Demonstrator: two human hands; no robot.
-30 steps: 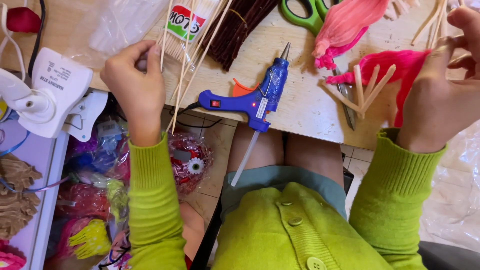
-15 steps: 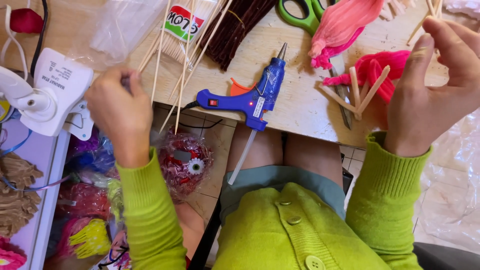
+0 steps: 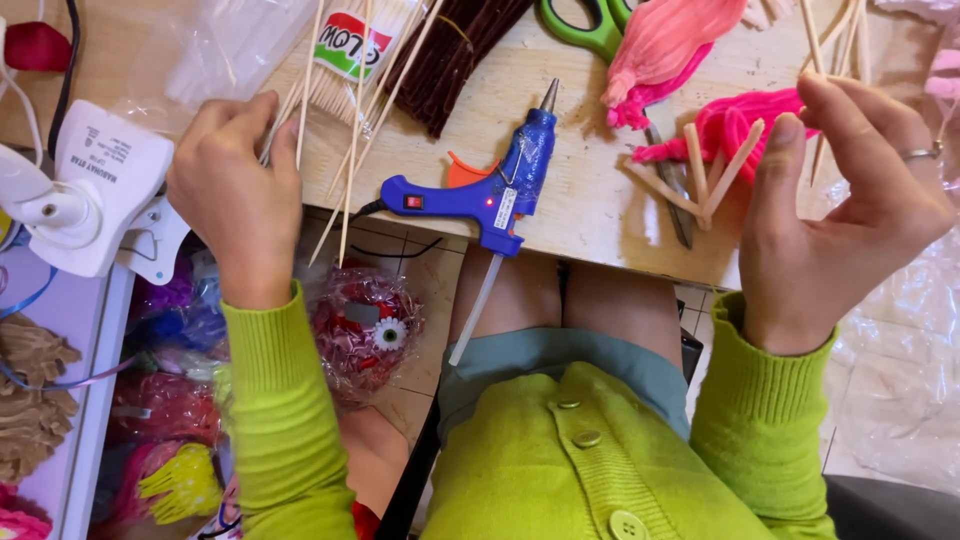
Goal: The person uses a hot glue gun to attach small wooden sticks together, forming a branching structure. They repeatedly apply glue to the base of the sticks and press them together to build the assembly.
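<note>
head view, looking down over a wooden table edge and the person's lap; left hand, at centre left of the frame, is curled with its fingers closed around a loose bundle of thin bamboo skewers, which fan upward and to the right across the table toward the top of the frame, their lower ends overhanging the table edge; right hand, at the right of the frame, has thumb and fingers held apart in a loose curve, with several thin wooden sticks rising by its fingertips at the upper right; whether those sticks are actually pinched cannot be told; just left of the right thumb lies a bright pink tassel with flat craft sticks joined in a fan shape resting on it; a paler pink tassel lies above it, near the top edge; green-handled scissors lie at top centre; a blue glue gun lies at centre, nozzle pointing up, between the two hands and apart from both, its glue stick protruding past the table edge; dark brown pipe cleaners lie at upper centre beside the skewers; a white clamp lamp base sits at the left, near the left hand; a red wrapped ornament with a toy eye lies below the table edge.
</note>
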